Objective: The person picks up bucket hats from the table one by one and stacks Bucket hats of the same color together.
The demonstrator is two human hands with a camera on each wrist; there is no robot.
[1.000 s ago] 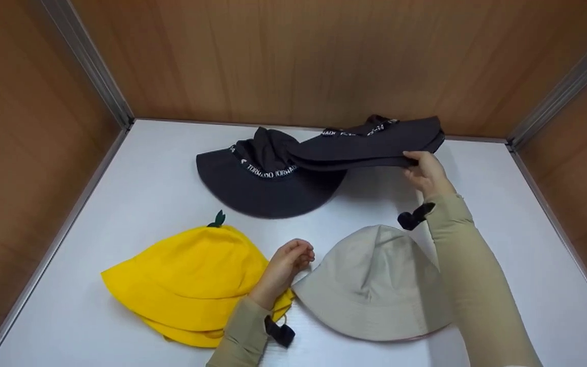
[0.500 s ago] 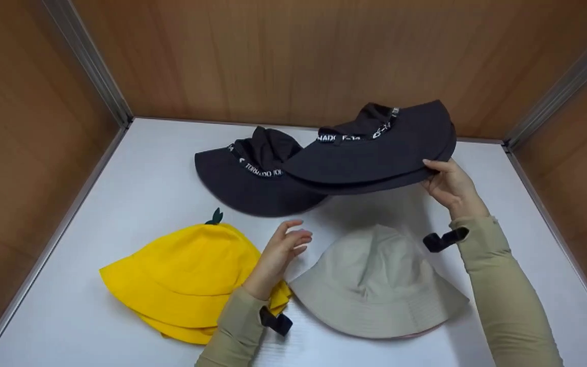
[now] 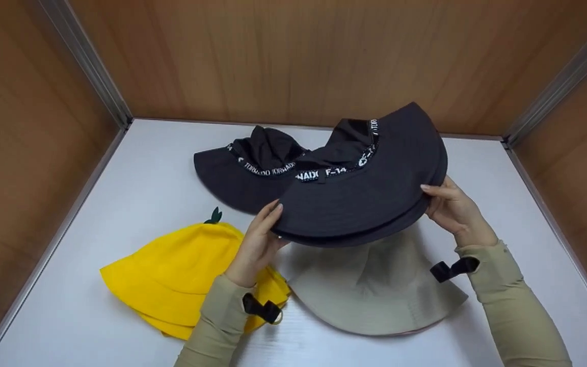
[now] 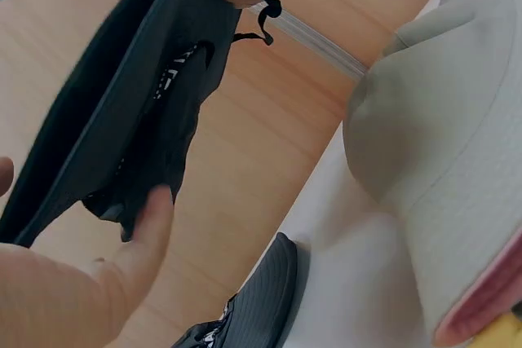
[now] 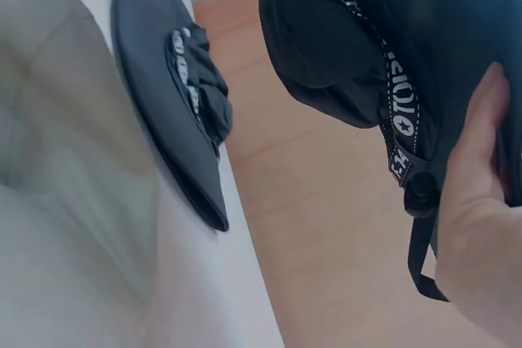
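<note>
A black bucket hat [image 3: 354, 204] with a white-lettered band is held up off the table, folded so its brim lies double. My right hand [image 3: 456, 209] grips the brim at the right, thumb on the near face. At the brim's left corner, my left hand [image 3: 258, 239] holds the edge with its thumb over it. The right wrist view shows the held hat's band and crown [image 5: 326, 55], with a black strap [image 5: 420, 258] hanging near the right hand. Behind it, a second black bucket hat [image 3: 237, 178] lies on the table, partly covered in the head view.
A yellow hat [image 3: 171, 280] with a green leaf tip lies at the front left, partly behind the left forearm. A pale grey bucket hat [image 3: 375, 295] sits below the held hat. Wooden panels [image 3: 293, 61] wall the white table [image 3: 135, 153].
The right hand has lifted the right black hat and brought it nearer, its brim tilting toward the camera. My left hand has moved up from beside the yellow hat and taken hold of the brim.
</note>
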